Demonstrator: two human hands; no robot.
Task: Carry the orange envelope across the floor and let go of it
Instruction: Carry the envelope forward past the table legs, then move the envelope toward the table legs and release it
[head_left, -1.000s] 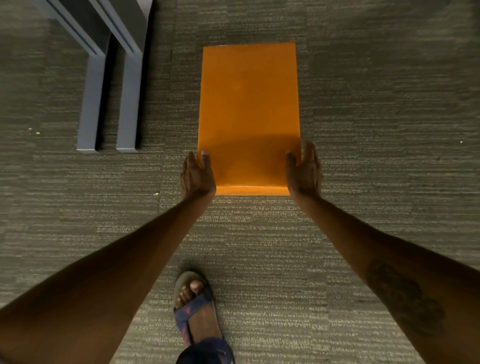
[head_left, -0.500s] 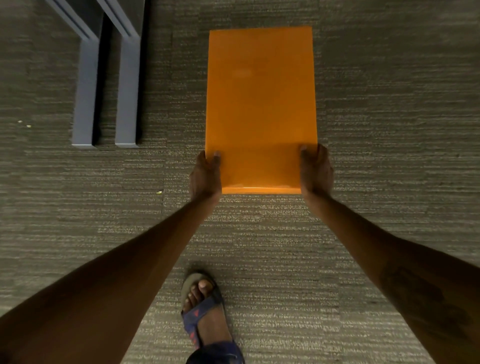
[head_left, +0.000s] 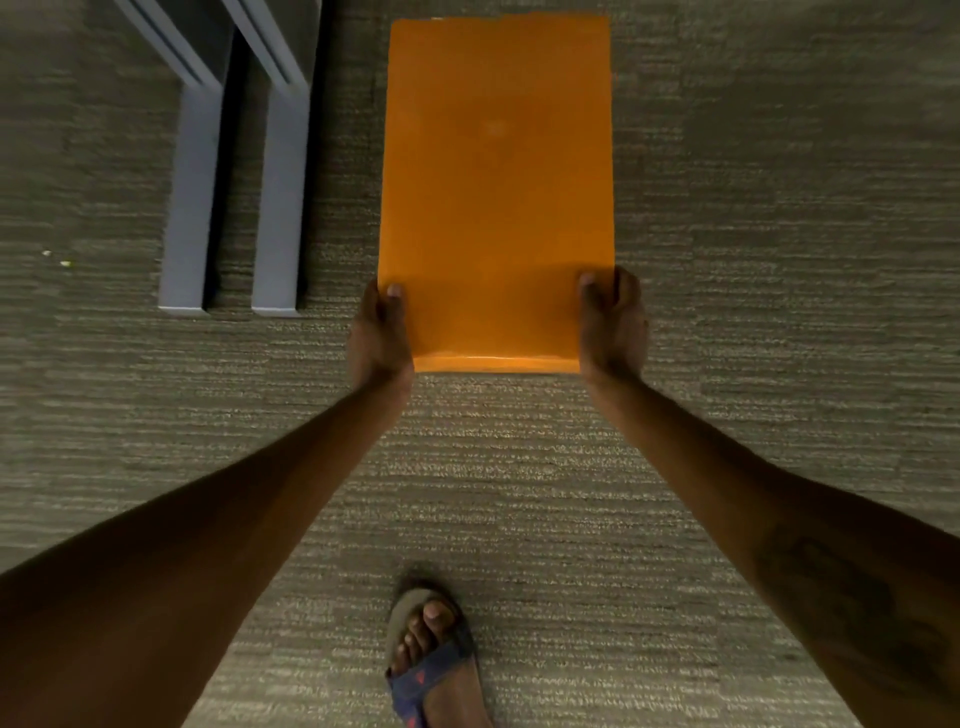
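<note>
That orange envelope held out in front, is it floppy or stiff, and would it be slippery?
Probably fairly stiff: the orange envelope juts out flat from the left hand and right hand, gripped only at its near corners, without sagging. Likely light, since thumbs pinch it. Its faint sheen hints at a slightly slick surface.

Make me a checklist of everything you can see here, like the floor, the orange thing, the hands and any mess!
Surface: grey striped carpet, no table.
Job's things: orange envelope held flat out in front, above the floor, not let go yet.
Clutter: small pale crumbs on the carpet at far left.
Grippers: left hand grips the envelope's near left corner; right hand grips the near right corner, thumbs on top.
Cables: nothing seen.
Surroundings: two grey furniture legs to the left; a foot in a blue sandal below.
</note>
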